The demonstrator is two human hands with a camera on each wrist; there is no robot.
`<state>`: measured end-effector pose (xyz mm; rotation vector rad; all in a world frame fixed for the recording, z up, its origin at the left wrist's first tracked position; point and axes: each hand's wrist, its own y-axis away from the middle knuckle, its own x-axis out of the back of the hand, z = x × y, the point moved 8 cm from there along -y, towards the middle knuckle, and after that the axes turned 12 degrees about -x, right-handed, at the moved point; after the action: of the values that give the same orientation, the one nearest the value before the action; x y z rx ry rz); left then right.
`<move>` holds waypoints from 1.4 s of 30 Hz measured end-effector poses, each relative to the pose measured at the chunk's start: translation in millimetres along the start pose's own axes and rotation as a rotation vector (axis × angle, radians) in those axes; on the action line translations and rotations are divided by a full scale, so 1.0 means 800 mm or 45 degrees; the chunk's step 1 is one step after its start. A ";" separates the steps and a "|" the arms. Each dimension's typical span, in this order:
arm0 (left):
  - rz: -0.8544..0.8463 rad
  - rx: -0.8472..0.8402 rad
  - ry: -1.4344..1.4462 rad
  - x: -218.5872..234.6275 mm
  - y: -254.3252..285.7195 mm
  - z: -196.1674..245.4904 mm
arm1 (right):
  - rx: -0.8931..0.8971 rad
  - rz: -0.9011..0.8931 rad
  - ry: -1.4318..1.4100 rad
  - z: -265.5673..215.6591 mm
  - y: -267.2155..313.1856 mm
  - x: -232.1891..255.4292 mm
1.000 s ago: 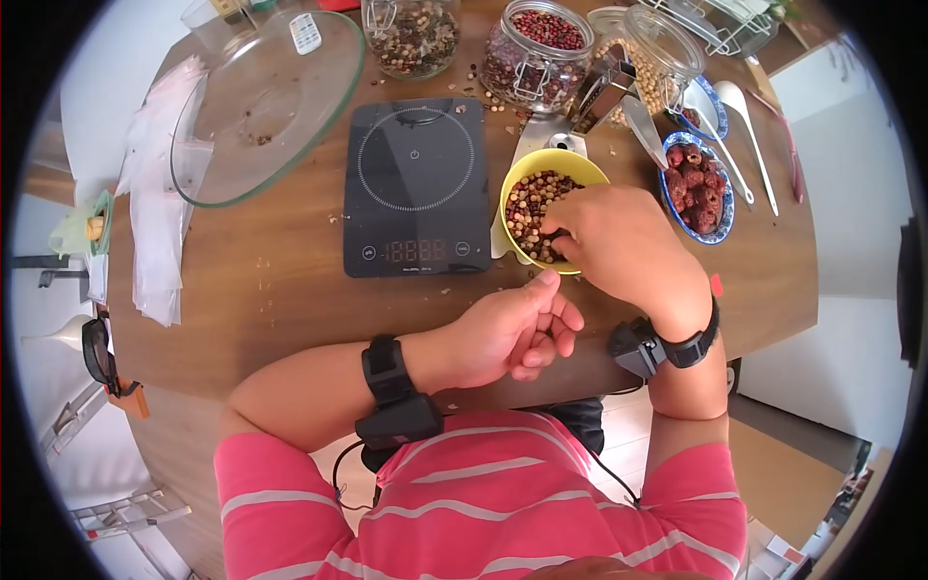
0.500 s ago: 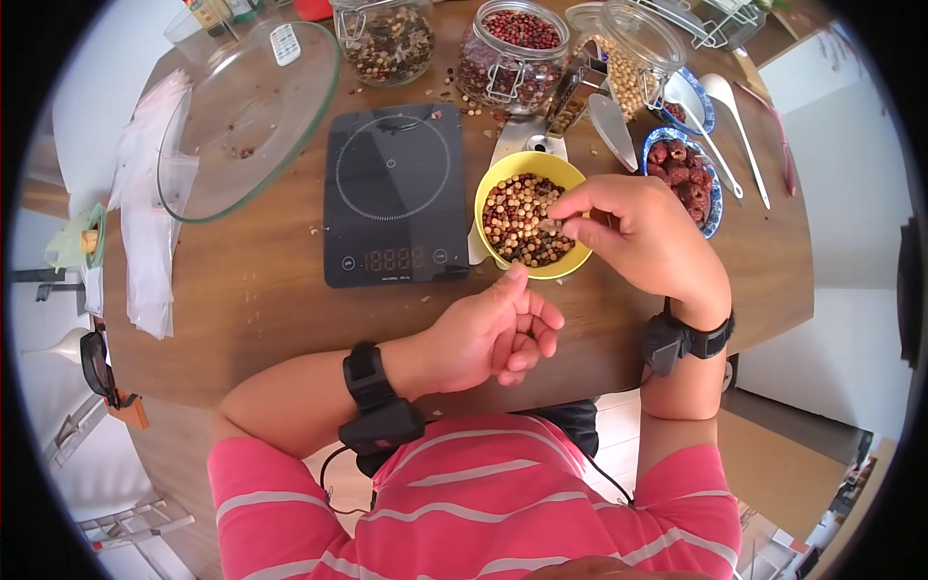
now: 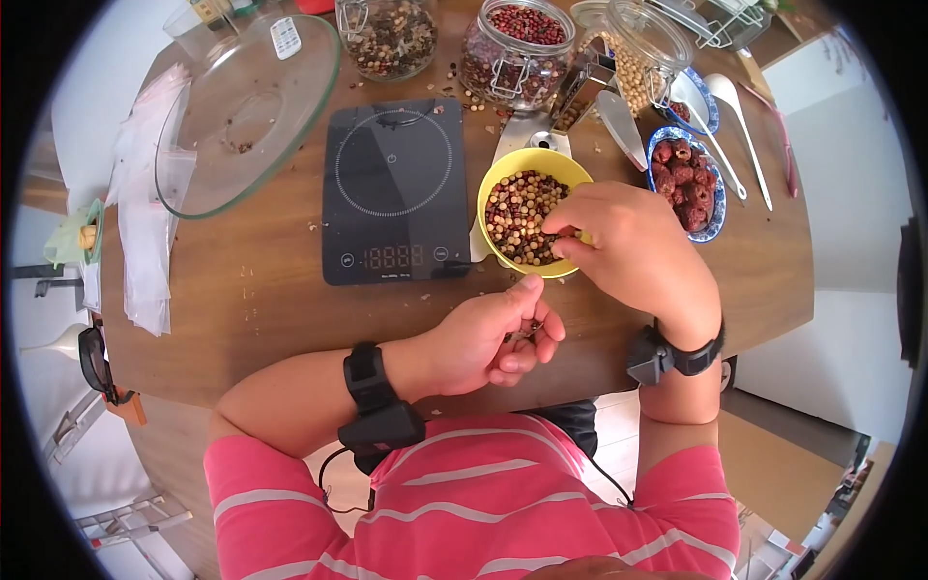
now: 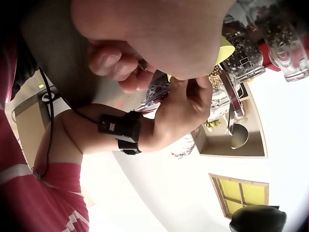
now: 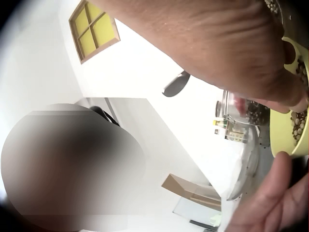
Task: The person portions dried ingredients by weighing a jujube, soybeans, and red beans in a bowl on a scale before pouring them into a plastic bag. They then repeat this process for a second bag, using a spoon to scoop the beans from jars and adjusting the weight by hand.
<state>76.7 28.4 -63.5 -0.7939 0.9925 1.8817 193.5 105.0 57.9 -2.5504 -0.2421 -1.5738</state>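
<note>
In the head view, a yellow bowl (image 3: 487,246) holds pale, red and dark peppercorn-like grains (image 3: 522,208). My right hand (image 3: 643,246) reaches over its right side, fingertips at the grains, thumb and forefinger slightly apart; no item shows between them. Below the bowl, my left hand (image 3: 488,338) lies palm up, its fingers curled around small dark bits (image 3: 527,333), its thumb pointing at the near rim. The left wrist view has my left hand (image 4: 149,34) close above and my right hand (image 4: 181,106) beyond. In the right wrist view, fingers of my right hand dip into the bowl (image 5: 282,130).
A black scale (image 3: 394,193) stands left of the bowl, with a glass lid (image 3: 246,126) and plastic bags (image 3: 145,213) farther left. Behind are jars (image 3: 517,63), a metal grater-like box (image 3: 583,92) and a knife-like blade (image 3: 619,126). Right are a dish of red fruit (image 3: 686,184) and white spoons (image 3: 744,126).
My right hand lifted from the grains with a small bit pinched, then moved back down to the bowl. Small dark bits now show in my left hand, its fingers slightly more curled.
</note>
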 end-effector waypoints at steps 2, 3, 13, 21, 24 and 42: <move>-0.003 0.008 -0.009 -0.002 0.000 0.001 | 0.064 0.064 0.209 -0.010 -0.001 -0.008; -0.006 0.017 -0.019 -0.002 0.000 0.000 | 0.062 0.062 0.210 -0.013 -0.002 -0.012; -0.060 0.019 -0.064 -0.002 0.001 -0.002 | -0.055 0.019 0.392 -0.002 -0.012 -0.021; -0.064 0.004 -0.020 -0.002 0.002 0.001 | -0.117 0.020 -0.196 0.014 -0.008 0.023; -0.043 -0.018 0.048 -0.001 0.002 0.001 | -0.138 -0.163 -0.478 0.005 0.002 0.025; 0.042 -0.100 0.047 0.004 -0.004 0.004 | 0.064 -0.082 0.106 -0.018 -0.012 -0.040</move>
<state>77.6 32.9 -65.4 -0.8654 0.9646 1.9508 164.9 109.4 36.0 -2.4568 -0.3527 -1.6699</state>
